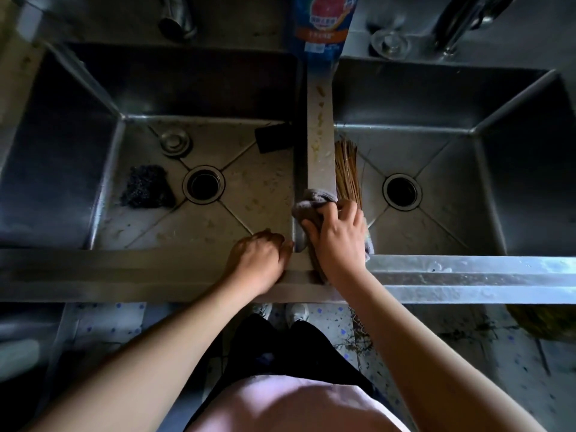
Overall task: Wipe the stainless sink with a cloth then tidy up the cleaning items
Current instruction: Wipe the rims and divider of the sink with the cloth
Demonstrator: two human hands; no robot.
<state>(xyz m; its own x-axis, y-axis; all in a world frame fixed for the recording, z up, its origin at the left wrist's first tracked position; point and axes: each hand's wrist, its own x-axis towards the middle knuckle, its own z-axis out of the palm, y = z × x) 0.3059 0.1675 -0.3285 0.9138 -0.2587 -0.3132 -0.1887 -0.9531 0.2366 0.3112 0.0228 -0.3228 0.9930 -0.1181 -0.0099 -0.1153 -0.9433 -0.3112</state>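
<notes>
The right hand (339, 241) is closed on a bunched grey cloth (311, 202) and presses it onto the near end of the flat steel divider (321, 163) between the two basins of the stainless double sink (467, 269). The cloth looks soft, limp and light, probably damp. I'd guess it handles best gathered into a wad under the palm, since loose ends would drag.

The left hand (257, 257) sits on the front rim just beside it, fingers bent at the inner edge. I can't tell whether they grip or only rest.

A bundle of thin bamboo brush bristles (346, 169) leans against the divider in the right basin. The left basin holds a dark wire scourer (146, 187), a black block sponge (272, 137) and a round metal drain plug (174, 141).
</notes>
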